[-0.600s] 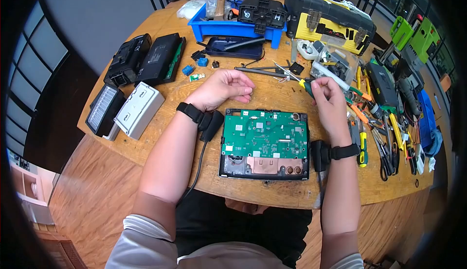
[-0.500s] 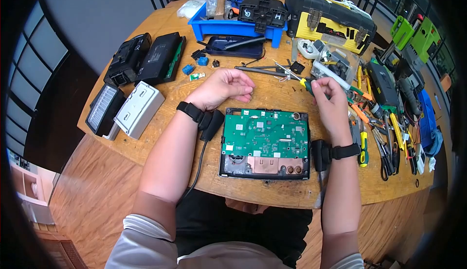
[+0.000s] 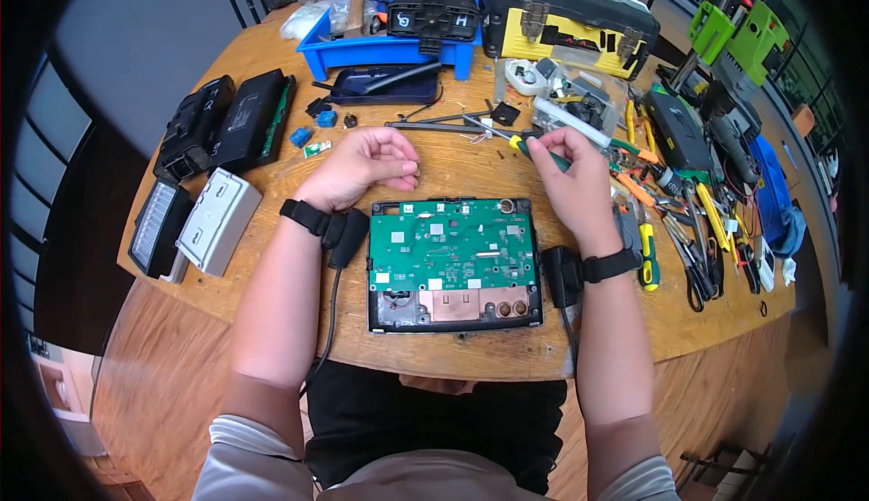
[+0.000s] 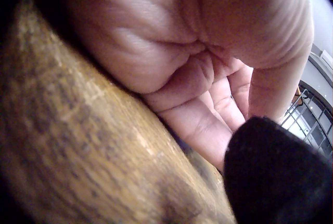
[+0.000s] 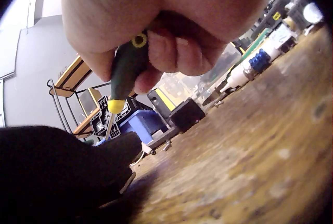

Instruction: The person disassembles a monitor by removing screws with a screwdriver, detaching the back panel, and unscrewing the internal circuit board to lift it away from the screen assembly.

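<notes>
A green circuit board (image 3: 457, 252) lies in a black housing (image 3: 453, 327), with a copper-coloured plate (image 3: 462, 305) exposed along its near side. Beyond the housing's left corner, my left hand (image 3: 362, 168) rests at the table, fingers loosely curled; the left wrist view shows the hand (image 4: 192, 42) with no object visible in it. My right hand (image 3: 577, 184) is beyond the right corner, gripping a green-and-yellow screwdriver (image 3: 518, 142) whose shaft points away to the left. In the right wrist view, the fingers (image 5: 179, 52) curl round the screwdriver's dark green handle (image 5: 126, 70).
Black modules (image 3: 244, 125) and a pale grey case (image 3: 220, 220) stand at the left. A blue tray (image 3: 389, 57) and a black-and-yellow toolbox (image 3: 566, 35) stand at the back. Pliers, scissors (image 3: 695, 288) and other tools crowd the right side. Long dark rods (image 3: 434, 127) lie beyond the hands.
The head view has turned, so the table and both hands appear farther left. Against the board, both hands stay nearly where they were, the right still gripping the screwdriver.
</notes>
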Motion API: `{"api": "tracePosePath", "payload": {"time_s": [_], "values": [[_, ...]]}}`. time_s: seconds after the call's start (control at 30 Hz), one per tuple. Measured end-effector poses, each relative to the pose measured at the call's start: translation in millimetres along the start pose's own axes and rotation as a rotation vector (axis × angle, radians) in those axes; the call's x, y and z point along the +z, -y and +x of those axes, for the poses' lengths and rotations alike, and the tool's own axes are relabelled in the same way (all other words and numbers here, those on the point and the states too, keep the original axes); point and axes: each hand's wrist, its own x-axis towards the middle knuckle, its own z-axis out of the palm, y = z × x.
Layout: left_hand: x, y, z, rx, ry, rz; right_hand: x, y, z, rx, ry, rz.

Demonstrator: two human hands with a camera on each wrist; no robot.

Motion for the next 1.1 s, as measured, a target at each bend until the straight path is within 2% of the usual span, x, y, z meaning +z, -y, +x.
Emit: {"api": "tracePosePath", "payload": {"time_s": [0.2, 0.27, 0.3, 0.37, 0.43, 0.5, 0.63, 0.7, 0.77, 0.87, 1.1], "values": [[9.8, -12.1, -6.0, 0.069, -0.061, -0.004, -12.7, 9.5, 4.2, 0.04, 0.023, 0.108], [15.7, -24.9, -13.4, 0.162, -0.069, 0.228, -20.5, 16.2, 6.8, 0.123, 0.01, 0.47], [18.1, -29.2, -16.9, 0.161, -0.066, 0.233, -22.9, 16.9, 6.8, 0.123, 0.004, 0.474], [23.2, -36.4, -26.2, 0.163, -0.009, 0.398, -27.3, 17.2, 5.7, 0.161, -0.011, 0.843], [38.1, -38.4, -31.0, 0.18, 0.011, 0.328, -30.4, 16.9, 5.7, 0.174, 0.029, 0.913], [46.9, -37.9, -33.4, 0.164, 0.053, 0.319, -28.5, 20.3, 5.6, 0.077, 0.033, 1.01], [58.5, -42.5, -37.5, 0.114, 0.159, 0.311, -28.3, 26.5, 4.2, 0.048, 0.094, 1.023], [58.9, -41.2, -37.0, 0.154, 0.184, 0.358, -27.8, 27.8, 4.4, 0.031, 0.126, 0.992], [62.1, -46.5, -37.9, 0.057, 0.266, 0.42, -27.8, 30.5, 3.9, 0.013, 0.155, 0.96], [65.0, -50.7, -32.3, 0.056, 0.326, 0.538, -29.9, 41.7, 0.7, 0.001, 0.227, 0.925], [73.0, -49.1, -22.6, 0.046, 0.347, 0.442, -28.0, 41.7, -1.4, 0.002, 0.271, 0.915]]}}
